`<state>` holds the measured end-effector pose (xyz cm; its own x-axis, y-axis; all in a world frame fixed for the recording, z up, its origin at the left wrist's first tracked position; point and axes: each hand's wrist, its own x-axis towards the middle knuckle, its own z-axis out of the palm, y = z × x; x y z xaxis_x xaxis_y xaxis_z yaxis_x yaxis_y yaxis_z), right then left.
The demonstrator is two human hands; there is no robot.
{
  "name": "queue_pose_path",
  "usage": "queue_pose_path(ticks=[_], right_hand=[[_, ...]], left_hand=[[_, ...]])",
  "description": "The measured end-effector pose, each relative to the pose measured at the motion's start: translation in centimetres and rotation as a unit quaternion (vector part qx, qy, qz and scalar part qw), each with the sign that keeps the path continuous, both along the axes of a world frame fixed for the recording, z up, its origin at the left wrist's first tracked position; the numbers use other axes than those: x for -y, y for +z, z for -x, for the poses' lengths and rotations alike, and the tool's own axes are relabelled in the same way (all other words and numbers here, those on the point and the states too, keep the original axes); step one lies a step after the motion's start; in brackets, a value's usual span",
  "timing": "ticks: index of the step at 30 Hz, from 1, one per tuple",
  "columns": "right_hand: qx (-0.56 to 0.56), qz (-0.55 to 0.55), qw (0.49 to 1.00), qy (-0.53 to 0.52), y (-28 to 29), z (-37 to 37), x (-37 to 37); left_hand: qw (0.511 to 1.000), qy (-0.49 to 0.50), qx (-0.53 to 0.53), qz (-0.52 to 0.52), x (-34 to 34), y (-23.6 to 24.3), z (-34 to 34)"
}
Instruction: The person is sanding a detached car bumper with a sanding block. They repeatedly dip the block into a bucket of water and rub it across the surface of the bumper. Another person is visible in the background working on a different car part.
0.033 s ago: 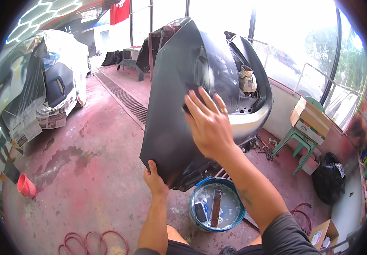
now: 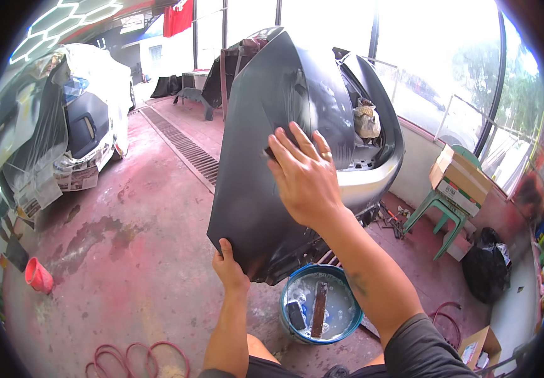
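Note:
A large dark grey car bumper stands upright in front of me, with a pale silvery band on its right part. My left hand grips its lower near corner, thumb on the outer face. Laid flat on the bumper's middle, my right hand presses a thin dark piece that looks like sandpaper; most of it is hidden under the fingers. Below stands a blue bucket of cloudy, sudsy water. A brown bar-shaped block and a small dark block lie in it.
A car masked with plastic and newspaper stands at left, beside a floor grate. A small red bucket and a coiled red hose lie nearer. At right are a green stool with a carton and a black bag.
My right hand has slid slightly left over the bumper, and less of the dark piece shows beneath it. My left hand keeps its place at the corner.

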<state>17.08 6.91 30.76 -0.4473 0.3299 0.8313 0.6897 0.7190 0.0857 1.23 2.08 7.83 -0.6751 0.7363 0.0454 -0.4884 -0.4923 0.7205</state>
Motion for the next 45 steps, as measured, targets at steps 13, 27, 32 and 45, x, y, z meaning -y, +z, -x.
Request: queue_pose_path(ticks=[13,27,32,45], right_hand=[[-0.059,0.467,0.882,-0.012,-32.2,-15.1,9.1],[-0.094,0.568,0.786,-0.223,-47.7,-16.0,4.3],[-0.188,0.412,0.887,-0.086,-46.2,-16.4,4.0],[0.1,0.587,0.772,-0.224,-49.7,-18.5,3.2]], left_hand=[[0.998,0.037,-0.027,0.032,0.5,-0.6,2.5],[0.997,-0.037,-0.033,0.057,2.0,1.0,1.4],[0.992,-0.116,0.001,0.041,2.3,1.2,2.5],[0.986,-0.112,-0.116,0.043,3.3,2.0,5.6]])
